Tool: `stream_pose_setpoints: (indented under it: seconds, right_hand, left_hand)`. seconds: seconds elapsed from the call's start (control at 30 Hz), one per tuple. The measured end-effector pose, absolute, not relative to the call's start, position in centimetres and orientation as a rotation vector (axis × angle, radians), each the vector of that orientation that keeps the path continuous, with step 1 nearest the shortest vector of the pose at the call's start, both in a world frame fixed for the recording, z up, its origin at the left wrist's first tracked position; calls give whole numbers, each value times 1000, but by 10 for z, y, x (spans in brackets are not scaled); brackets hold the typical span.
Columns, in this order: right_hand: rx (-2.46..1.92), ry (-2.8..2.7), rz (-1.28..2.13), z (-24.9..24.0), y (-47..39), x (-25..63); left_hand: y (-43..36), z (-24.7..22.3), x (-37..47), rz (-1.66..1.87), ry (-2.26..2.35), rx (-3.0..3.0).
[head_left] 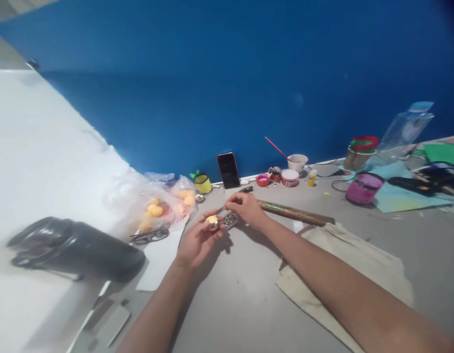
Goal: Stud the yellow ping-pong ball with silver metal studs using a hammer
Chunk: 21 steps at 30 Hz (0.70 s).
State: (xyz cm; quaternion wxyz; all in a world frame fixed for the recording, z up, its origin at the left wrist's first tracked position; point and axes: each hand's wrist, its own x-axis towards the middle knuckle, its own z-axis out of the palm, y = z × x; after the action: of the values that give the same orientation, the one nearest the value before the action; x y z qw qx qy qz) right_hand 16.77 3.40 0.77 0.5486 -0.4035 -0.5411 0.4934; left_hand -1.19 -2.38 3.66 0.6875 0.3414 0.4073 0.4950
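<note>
My left hand (199,240) is closed around a small yellow ball (212,220), which carries a shiny silvery patch on its near side. Just right of it, on the table, lies a small grey container (230,222) with dark metallic bits in it. My right hand (246,208) reaches over that container, thumb and fingers pinched together. A thin greyish piece seems to run from its fingertips toward the ball, but I cannot make out what it is. Behind the right wrist a wooden handle (300,212) lies on the table.
Left stand a dark bottle (83,250) and a plastic bag of yellow balls (155,210), with glasses (150,236) nearby. Along the blue wall are a phone (228,170), a yellow pot (203,184), a paper cup (298,162) and a pink pot (364,189). Beige cloth (370,264) lies right.
</note>
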Motion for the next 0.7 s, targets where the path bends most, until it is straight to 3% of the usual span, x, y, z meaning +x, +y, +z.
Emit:
stream_pose_setpoints:
  seconds: [0.27,0.5,0.7]
  right_hand:
    - [-909,-1102,1347,2,39,170]
    - [-840,-1121,1449,0,36,170]
    - [-776,-1128,1510,-1,33,168]
  left_hand:
    - [-22,30,-16,1110,982,921]
    - [-23,26,-12,1257,1491,1402]
    - [-25,26,-11,1229,1462,1401]
